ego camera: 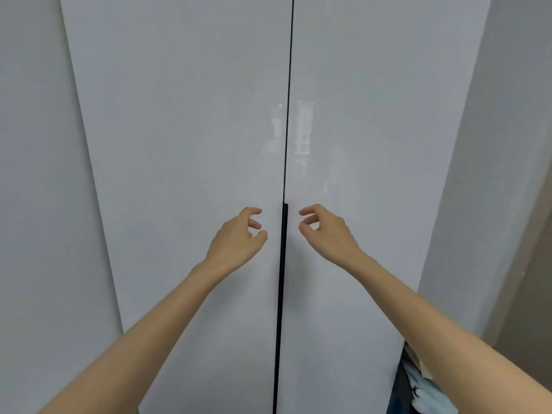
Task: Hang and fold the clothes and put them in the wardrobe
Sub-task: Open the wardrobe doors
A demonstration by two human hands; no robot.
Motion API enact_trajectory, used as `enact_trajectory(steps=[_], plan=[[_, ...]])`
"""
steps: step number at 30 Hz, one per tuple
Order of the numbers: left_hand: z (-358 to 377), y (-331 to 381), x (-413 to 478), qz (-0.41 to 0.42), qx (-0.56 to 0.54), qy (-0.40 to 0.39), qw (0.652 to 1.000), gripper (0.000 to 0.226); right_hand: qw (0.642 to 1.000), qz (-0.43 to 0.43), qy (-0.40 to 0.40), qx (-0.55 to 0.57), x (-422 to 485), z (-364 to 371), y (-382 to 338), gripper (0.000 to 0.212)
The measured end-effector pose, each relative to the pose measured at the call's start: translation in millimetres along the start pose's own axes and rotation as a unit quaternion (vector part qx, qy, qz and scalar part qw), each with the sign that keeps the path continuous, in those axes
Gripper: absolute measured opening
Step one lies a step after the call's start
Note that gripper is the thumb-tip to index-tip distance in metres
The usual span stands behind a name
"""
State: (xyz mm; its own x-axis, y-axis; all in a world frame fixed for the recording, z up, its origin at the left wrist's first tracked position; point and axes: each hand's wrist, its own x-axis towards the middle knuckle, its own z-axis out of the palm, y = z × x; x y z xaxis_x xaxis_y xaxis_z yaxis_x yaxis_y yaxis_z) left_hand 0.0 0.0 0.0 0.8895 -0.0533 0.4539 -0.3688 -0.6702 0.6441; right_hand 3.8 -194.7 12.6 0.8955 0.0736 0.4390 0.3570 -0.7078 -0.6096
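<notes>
At the shut wardrobe (pixel 179 130), left hand (pixel 239 239) and right hand (pixel 327 231) hovered beside the dark centre handle (pixel 282 264), fingers (pixel 254 211) loosely curled on nothing, clothes (pixel 424 389) glimpsed low right; hooking both door edges and pulling evenly looked best.

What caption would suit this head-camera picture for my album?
The left hand and right hand reach, fingers half-curled, toward the dark handle strip between the closed white wardrobe doors.
</notes>
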Motion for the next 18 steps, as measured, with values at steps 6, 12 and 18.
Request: enact_trajectory(steps=[6,12,18], plan=[[50,-27,51,-0.018,0.068,-0.014,0.997,0.032,0.993,-0.017,-0.031,-0.113,72,19,22,0.024],[81,-39,83,-0.006,0.129,0.002,0.992,0.019,0.976,-0.088,-0.012,-0.197,111,30,24,0.028],[94,-39,91,0.011,0.207,0.028,0.978,0.027,0.974,-0.137,-0.06,-0.168,116,27,24,0.029]])
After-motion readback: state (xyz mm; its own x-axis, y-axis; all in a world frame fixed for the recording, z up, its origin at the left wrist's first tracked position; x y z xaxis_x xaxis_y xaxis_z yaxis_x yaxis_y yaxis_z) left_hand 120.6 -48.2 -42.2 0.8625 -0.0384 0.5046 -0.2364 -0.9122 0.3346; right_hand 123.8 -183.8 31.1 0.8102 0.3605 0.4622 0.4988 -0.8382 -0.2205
